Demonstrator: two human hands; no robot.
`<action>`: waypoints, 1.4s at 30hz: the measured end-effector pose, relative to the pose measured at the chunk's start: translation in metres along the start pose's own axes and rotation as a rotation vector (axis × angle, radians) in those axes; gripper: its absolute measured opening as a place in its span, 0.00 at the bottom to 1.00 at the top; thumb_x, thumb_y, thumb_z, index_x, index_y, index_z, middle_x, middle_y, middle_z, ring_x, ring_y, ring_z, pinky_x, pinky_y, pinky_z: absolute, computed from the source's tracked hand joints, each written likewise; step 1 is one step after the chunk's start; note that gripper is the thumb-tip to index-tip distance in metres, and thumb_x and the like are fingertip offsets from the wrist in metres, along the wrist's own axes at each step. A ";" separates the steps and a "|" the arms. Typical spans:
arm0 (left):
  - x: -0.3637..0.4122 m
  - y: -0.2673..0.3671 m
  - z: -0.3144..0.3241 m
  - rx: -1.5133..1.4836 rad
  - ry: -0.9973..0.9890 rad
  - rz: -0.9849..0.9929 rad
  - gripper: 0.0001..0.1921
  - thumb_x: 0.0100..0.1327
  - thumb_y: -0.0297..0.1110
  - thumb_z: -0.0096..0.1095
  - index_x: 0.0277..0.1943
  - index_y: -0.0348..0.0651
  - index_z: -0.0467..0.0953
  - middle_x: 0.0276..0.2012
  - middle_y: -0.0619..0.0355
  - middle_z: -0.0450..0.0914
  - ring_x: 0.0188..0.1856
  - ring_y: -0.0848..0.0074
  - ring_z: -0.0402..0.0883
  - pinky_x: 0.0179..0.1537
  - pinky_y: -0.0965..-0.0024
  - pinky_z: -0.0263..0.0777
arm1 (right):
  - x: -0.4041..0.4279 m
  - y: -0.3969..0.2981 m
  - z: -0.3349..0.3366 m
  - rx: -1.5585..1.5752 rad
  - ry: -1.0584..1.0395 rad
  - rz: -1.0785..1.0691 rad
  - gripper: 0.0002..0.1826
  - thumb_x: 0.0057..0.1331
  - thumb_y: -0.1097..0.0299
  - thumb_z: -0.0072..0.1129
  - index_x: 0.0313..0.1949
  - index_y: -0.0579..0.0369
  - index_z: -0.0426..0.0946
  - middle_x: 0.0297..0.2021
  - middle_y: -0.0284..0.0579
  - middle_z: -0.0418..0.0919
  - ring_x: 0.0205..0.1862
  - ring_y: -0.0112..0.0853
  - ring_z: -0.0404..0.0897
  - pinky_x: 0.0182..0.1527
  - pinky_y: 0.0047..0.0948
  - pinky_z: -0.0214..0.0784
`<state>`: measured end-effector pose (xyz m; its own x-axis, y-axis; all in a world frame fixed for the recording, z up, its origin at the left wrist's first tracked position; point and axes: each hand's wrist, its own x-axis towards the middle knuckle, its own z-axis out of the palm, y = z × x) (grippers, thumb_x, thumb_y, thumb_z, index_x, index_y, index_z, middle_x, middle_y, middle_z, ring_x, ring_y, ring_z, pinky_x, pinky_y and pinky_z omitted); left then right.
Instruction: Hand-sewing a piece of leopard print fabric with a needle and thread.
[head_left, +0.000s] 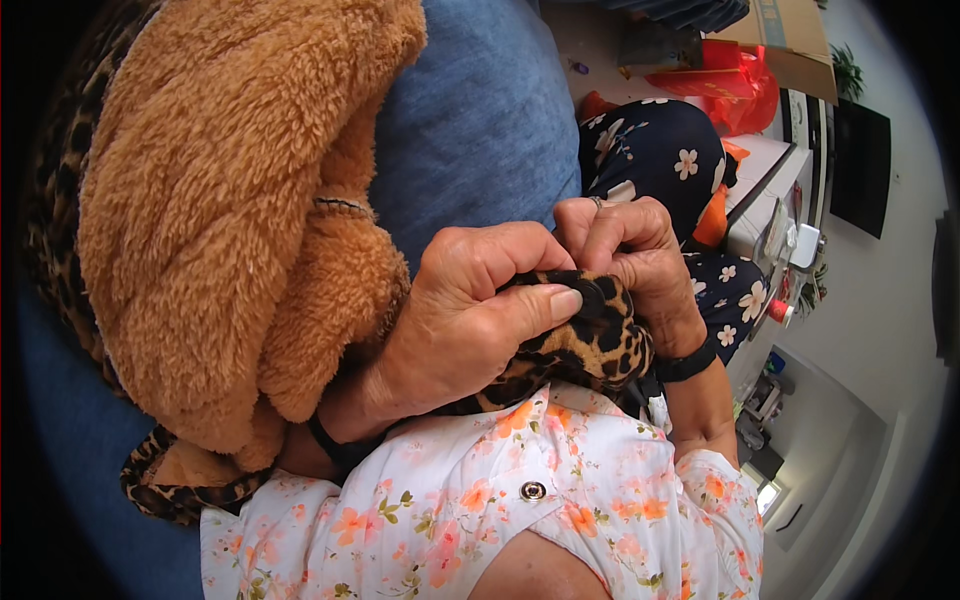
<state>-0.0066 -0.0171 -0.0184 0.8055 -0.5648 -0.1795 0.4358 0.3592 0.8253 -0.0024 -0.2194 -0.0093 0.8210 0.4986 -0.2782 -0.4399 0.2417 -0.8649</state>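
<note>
Leopard-print fabric (600, 352) is bunched in front of my chest, with a dark round button (589, 301) on it. My left hand (480, 315) grips the fabric's edge, its thumb pressed flat beside the button. On the far side of the same edge, my right hand (637, 255) has thumb and fingers pinched together close to my left fingertips. Whether something thin is between those right fingers cannot be made out. A brown fleece lining (202, 225), bordered by the same leopard print, spreads to the left and lies over my left forearm.
I am seated against blue upholstery (480, 112), in dark floral trousers (652, 150). Beyond my knees are a red plastic bag (739, 90), a cardboard box (795, 56) and a white table or cabinet (780, 172). A red thread spool (780, 311) is near my right knee.
</note>
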 end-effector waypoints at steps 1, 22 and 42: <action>0.000 0.000 0.000 0.007 -0.003 -0.001 0.05 0.56 0.25 0.64 0.33 0.32 0.78 0.26 0.63 0.78 0.27 0.88 0.72 0.29 0.84 0.66 | 0.000 0.000 0.000 -0.005 0.006 -0.006 0.07 0.54 0.71 0.65 0.26 0.62 0.79 0.22 0.36 0.71 0.27 0.22 0.68 0.30 0.20 0.60; 0.002 0.001 -0.001 -0.092 -0.041 -0.079 0.06 0.56 0.26 0.64 0.34 0.31 0.78 0.25 0.63 0.77 0.27 0.89 0.71 0.28 0.85 0.64 | -0.002 0.002 0.001 0.025 0.022 -0.016 0.06 0.55 0.71 0.65 0.26 0.61 0.79 0.22 0.37 0.72 0.27 0.23 0.69 0.30 0.20 0.61; 0.002 -0.003 0.001 -0.047 -0.039 0.017 0.05 0.57 0.25 0.63 0.34 0.32 0.77 0.25 0.63 0.78 0.27 0.89 0.72 0.28 0.84 0.65 | -0.006 0.002 0.002 0.075 0.051 0.023 0.05 0.53 0.74 0.65 0.26 0.62 0.79 0.22 0.37 0.72 0.27 0.23 0.69 0.30 0.19 0.61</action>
<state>-0.0073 -0.0202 -0.0205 0.7970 -0.5866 -0.1438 0.4412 0.4029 0.8019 -0.0090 -0.2198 -0.0089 0.8268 0.4624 -0.3204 -0.4835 0.2930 -0.8248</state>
